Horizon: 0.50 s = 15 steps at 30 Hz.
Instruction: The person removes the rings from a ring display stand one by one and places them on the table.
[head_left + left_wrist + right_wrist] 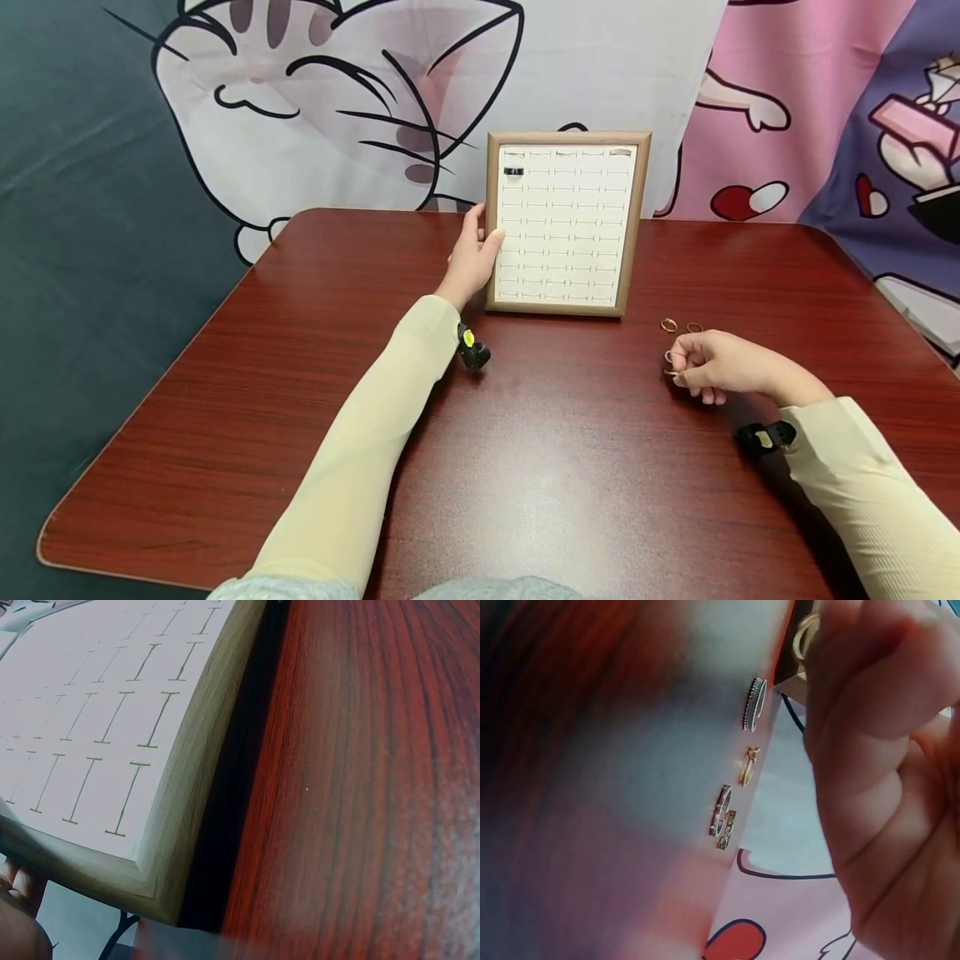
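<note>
A wood-framed ring display board (566, 225), white with rows of slits, stands upright and tilted slightly back on the table. My left hand (472, 258) grips its left edge, thumb on the front and fingers behind. In the left wrist view only part of that hand shows, below the frame (187, 772). A dark ring (513, 171) sits in the board's upper left. My right hand (723, 364) is low over the table, pinching a gold ring (804, 636) at the fingertips. Beside it lie a beaded silver ring (754, 705), a gold ring (748, 766) and a silver ring (720, 811).
The dark red wooden table (555, 450) extends around both arms. Behind it hangs a cartoon-printed cloth (330, 100). Another ring with a patterned band (727, 831) overlaps the silver one in the right wrist view. A black wrist camera (765, 437) is strapped at the right cuff.
</note>
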Each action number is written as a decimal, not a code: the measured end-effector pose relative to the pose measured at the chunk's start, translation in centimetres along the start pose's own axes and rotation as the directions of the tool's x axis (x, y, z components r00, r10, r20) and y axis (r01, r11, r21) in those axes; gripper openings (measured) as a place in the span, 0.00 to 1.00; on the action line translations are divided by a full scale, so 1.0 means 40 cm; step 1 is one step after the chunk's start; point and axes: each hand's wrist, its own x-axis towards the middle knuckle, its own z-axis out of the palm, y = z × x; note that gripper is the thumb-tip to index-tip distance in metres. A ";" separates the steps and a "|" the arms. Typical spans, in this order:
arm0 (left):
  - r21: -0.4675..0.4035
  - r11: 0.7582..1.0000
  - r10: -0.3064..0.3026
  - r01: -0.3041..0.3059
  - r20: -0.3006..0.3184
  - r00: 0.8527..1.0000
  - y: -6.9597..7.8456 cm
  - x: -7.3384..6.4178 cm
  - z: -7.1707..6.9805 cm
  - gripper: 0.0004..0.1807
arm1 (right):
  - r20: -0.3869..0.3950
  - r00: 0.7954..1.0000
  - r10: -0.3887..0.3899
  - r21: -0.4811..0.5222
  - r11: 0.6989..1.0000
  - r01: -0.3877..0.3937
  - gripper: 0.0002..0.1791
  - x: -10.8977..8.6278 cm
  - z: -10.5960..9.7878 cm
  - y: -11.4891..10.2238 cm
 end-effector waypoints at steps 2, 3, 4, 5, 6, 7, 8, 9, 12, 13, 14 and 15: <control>0.006 1.000 0.002 -0.002 0.000 1.000 -0.001 0.001 0.000 0.29 | 0.011 1.000 0.014 -0.004 1.000 -0.014 0.09 0.000 0.000 0.004; 0.008 1.000 0.003 -0.003 0.000 1.000 -0.001 0.000 0.000 0.29 | 0.016 1.000 0.020 -0.006 1.000 -0.020 0.09 0.000 -0.001 0.005; 0.010 1.000 0.004 -0.004 0.000 1.000 -0.001 0.000 0.001 0.30 | 0.021 1.000 0.023 -0.010 1.000 -0.023 0.09 0.000 -0.001 0.007; 0.012 1.000 0.005 -0.005 -0.001 1.000 -0.002 0.000 0.001 0.30 | 0.026 0.999 0.027 -0.012 1.000 -0.026 0.09 0.000 -0.001 0.008; 0.013 1.000 0.006 -0.006 -0.002 1.000 -0.003 0.000 0.001 0.30 | 0.030 0.999 0.032 -0.015 0.999 -0.031 0.09 0.000 -0.002 0.009; 0.010 1.000 0.008 -0.008 -0.003 1.000 -0.003 0.001 0.001 0.29 | 0.035 0.999 0.034 -0.019 0.999 -0.034 0.09 0.000 -0.002 0.010; 0.008 1.000 0.009 -0.009 -0.003 1.000 -0.003 0.001 0.001 0.29 | 0.039 0.998 0.039 -0.021 0.999 -0.038 0.09 -0.001 -0.003 0.011; 0.005 1.000 0.010 -0.010 -0.003 1.000 -0.003 0.001 0.001 0.29 | 0.044 0.998 0.043 -0.021 0.999 -0.042 0.09 -0.001 -0.003 0.012; -0.003 1.000 0.008 -0.008 -0.004 1.000 -0.004 0.001 0.002 0.29 | 0.052 0.997 0.061 -0.021 0.998 -0.060 0.09 -0.002 -0.005 0.012; -0.003 1.000 0.006 -0.006 -0.004 1.000 -0.004 0.001 0.001 0.29 | 0.054 0.996 0.067 -0.021 0.998 -0.066 0.09 -0.002 -0.005 0.011; -0.002 1.000 0.006 -0.006 -0.005 1.000 -0.004 0.001 0.001 0.29 | 0.055 0.996 0.071 -0.022 0.997 -0.070 0.09 -0.003 -0.005 0.011; -0.001 1.000 0.006 -0.006 -0.006 1.000 -0.003 0.001 0.001 0.29 | 0.057 0.995 0.077 -0.025 0.997 -0.076 0.09 -0.002 -0.005 0.011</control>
